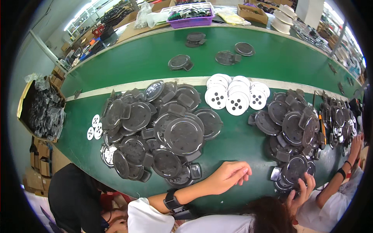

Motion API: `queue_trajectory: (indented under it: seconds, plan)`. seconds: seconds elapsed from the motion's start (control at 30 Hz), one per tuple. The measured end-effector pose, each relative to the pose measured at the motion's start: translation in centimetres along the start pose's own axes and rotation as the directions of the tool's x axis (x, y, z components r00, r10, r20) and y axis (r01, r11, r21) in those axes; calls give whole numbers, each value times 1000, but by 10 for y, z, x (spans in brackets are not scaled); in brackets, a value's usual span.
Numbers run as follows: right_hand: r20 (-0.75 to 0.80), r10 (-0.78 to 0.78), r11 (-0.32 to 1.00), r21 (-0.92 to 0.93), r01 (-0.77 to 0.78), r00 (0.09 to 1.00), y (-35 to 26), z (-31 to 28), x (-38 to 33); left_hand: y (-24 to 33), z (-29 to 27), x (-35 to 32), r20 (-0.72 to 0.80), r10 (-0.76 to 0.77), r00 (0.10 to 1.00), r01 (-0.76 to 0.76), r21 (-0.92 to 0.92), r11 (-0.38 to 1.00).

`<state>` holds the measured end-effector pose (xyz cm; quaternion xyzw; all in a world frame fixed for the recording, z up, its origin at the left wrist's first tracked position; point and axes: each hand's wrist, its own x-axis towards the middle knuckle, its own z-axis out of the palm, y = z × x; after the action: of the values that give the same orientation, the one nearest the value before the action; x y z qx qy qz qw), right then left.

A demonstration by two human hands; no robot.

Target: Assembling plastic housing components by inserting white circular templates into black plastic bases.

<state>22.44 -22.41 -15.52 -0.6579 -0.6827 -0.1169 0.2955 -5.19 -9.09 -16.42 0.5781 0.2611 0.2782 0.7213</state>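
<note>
Head view: left hand point(227, 176), loose and bare, and right hand point(300, 190), touching 1 dark disc point(295, 169), sit near the unsorted dark pile point(163, 132).

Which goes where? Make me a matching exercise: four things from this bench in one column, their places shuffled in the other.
1. white perforated discs
2. purple tray
3. cardboard box of plastic bags
4. left hand

A. far side, at the top of the view
B. off the left end of the green table
C. middle, between two heaps of dark discs
D. near edge, resting empty on the green surface

Pairs: 1-C, 2-A, 3-B, 4-D
</note>
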Motion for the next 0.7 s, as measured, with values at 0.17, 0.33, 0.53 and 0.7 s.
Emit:
queue_trajectory:
  seconds: [0.17, 0.33, 0.53, 0.7]
  plan:
    - [-246, 20, 995, 101, 6, 969, -13, 9, 12, 1, 7, -1, -18, 28, 999, -29, -56, 998]
    - [-231, -270, 905, 272, 328, 935, -65, 9, 81, -4, 6, -1, 21, 60, 998, -58, -58, 997]
    - [74, -415, 807, 490, 329, 907, -100, -29, 201, -6, -1, -6, -33, 31, 999, -32, -24, 999]
    - [272, -451, 768, 603, 215, 850, -149, -21, 323, -5, 5, 6, 4, 82, 997, -82, 3, 997]
